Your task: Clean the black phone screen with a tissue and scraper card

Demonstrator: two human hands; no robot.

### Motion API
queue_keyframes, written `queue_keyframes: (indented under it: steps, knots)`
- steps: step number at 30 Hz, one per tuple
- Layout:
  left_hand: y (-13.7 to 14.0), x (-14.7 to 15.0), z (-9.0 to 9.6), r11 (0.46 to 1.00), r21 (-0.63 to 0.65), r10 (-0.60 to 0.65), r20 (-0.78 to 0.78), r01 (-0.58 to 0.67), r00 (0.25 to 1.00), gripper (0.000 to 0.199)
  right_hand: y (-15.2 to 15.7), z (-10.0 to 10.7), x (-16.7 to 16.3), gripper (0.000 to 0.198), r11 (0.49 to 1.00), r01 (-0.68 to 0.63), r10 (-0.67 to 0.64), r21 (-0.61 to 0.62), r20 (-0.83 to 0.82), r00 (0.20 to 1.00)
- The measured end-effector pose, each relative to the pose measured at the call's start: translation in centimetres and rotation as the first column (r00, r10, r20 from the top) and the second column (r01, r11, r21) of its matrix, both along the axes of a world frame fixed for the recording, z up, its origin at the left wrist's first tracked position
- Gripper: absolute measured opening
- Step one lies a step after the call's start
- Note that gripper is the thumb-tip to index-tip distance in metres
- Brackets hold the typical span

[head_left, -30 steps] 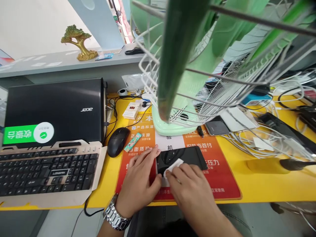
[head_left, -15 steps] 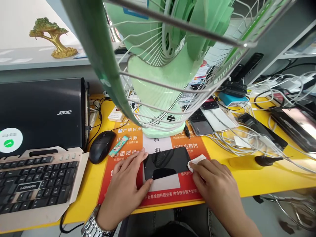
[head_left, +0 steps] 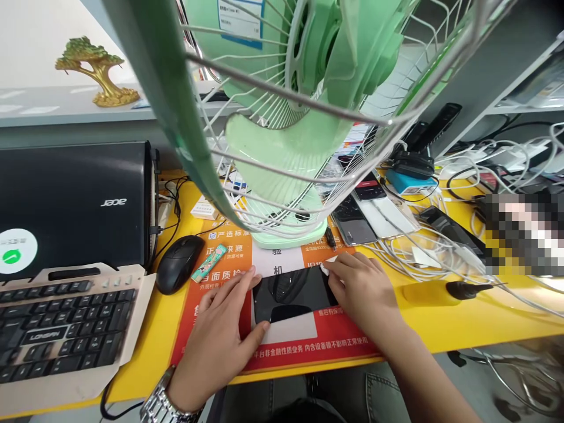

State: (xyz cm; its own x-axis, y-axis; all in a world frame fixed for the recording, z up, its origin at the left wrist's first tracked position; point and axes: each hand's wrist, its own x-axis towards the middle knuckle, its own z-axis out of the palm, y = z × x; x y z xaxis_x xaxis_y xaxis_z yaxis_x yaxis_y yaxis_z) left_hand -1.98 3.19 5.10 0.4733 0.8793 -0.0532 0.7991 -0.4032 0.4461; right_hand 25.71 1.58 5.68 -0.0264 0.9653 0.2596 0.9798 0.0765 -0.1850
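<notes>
A black phone [head_left: 293, 296] lies face up, slightly slanted, on a red and orange printed mat [head_left: 348, 348]. My left hand [head_left: 222, 326] spans its left end, thumb at the lower edge and fingertips at the upper corner, steadying it. Pinched in the fingers of my right hand [head_left: 363, 291] is a small white cloth [head_left: 325, 269], mostly covered by the fingers. It touches the phone's upper right corner. A metal-band watch [head_left: 165, 402] is on my left wrist.
A green fan [head_left: 286, 235] stands just behind the phone. To the left are a mouse [head_left: 180, 264], keyboard [head_left: 66, 332] and black Acer laptop [head_left: 74, 200]. On the right lie a yellow bottle [head_left: 429, 292] with a thin black nozzle, tangled white cables [head_left: 405, 261] and other phones [head_left: 355, 220].
My right hand has moved left and up with the cloth, from beside the phone's right end onto its upper right corner. My left hand stays at the phone's left end.
</notes>
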Motion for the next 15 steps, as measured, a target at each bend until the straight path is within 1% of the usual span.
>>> queue_keyframes:
  steps: [3,6,11,15]
  knots:
    - [0.0,0.1,0.1,1.000,-0.009,-0.002,-0.001,0.002,1.000,0.075,1.1,0.6,-0.1,0.020,0.991,-0.007,0.008,-0.131,0.007,1.000]
    - [0.0,0.0,0.2,1.000,-0.008,-0.008,0.001,0.008,1.000,0.074,1.4,1.0,-0.1,0.022,0.980,-0.040,0.039,-0.195,-0.012,0.999]
    - [0.0,-0.2,0.3,1.000,0.006,-0.017,0.005,0.017,1.000,0.071,0.6,1.2,0.1,0.020,0.973,-0.099,0.084,-0.209,-0.079,0.993]
    - [-0.1,-0.1,0.5,0.998,0.054,-0.031,0.004,0.031,1.000,0.068,-1.6,1.3,0.2,0.022,0.967,-0.169,0.142,-0.193,-0.145,0.979]
